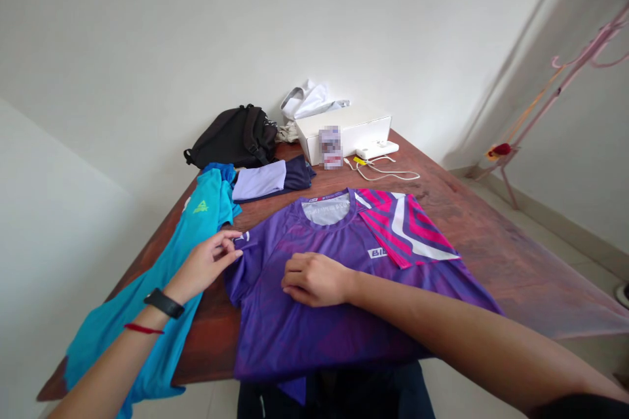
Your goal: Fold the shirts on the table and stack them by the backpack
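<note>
A purple sports shirt (319,327) lies front-down on the wooden table (491,255), its pink-and-white right sleeve folded in over the back. My left hand (206,265), wearing a black wristband and a red string, pinches the edge of the shirt's left sleeve. My right hand (314,278) rests knuckles-curled on the middle of the shirt, pressing it down. A turquoise shirt (162,288) lies under my left forearm and hangs over the table's left edge.
Folded lilac and navy clothes (270,180) sit behind the shirts. A black backpack (230,137), a white box (344,131), a white charger with cable (381,157) and a crumpled bag stand at the far edge by the wall. A pink rack (555,91) stands right.
</note>
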Demonstrator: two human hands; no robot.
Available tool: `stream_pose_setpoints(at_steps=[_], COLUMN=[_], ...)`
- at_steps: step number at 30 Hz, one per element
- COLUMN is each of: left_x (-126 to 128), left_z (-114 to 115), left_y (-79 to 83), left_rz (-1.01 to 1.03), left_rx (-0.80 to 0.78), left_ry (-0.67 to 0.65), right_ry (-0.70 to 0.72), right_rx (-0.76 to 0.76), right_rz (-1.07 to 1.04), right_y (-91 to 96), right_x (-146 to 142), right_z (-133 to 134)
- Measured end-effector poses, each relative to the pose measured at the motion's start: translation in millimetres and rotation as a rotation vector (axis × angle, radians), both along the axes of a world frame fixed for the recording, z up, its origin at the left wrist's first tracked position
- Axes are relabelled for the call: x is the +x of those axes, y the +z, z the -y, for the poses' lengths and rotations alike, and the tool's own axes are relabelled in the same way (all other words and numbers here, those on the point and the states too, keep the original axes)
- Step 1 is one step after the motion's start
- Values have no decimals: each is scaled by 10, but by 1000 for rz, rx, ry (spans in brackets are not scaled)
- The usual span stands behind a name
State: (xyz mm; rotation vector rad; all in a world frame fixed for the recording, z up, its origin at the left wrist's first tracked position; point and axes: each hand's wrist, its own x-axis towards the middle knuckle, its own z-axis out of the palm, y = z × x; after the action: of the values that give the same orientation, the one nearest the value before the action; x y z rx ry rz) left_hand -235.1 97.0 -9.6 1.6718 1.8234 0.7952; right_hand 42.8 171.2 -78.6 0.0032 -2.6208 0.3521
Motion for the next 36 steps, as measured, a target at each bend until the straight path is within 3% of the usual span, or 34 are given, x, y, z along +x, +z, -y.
stream_pose_setpoints(at_steps=[4, 9, 16, 24, 31, 36], left_x=[33, -100, -211, -245, -226, -202], left_z=[-55, -110, -67, -67, 6, 176], left_y=[-101, -93, -213, -251, -101, 112], left_rz=[-32, -73, -37, -139, -192, 201], left_rx=[-17, -130, -214, -219, -153, -340], left_ry=[5, 71, 48, -10, 12, 91], right_ry=[8, 4, 1, 3, 4, 7], right_rx=[-14, -17, -22, -49, -52, -66], right_rz=[8, 15, 18, 14, 18, 11], right_y=[0, -6, 0, 16, 29, 31], right_x=[2, 2, 3, 9, 10, 16], right_z=[-8, -13, -11, -6, -6, -1])
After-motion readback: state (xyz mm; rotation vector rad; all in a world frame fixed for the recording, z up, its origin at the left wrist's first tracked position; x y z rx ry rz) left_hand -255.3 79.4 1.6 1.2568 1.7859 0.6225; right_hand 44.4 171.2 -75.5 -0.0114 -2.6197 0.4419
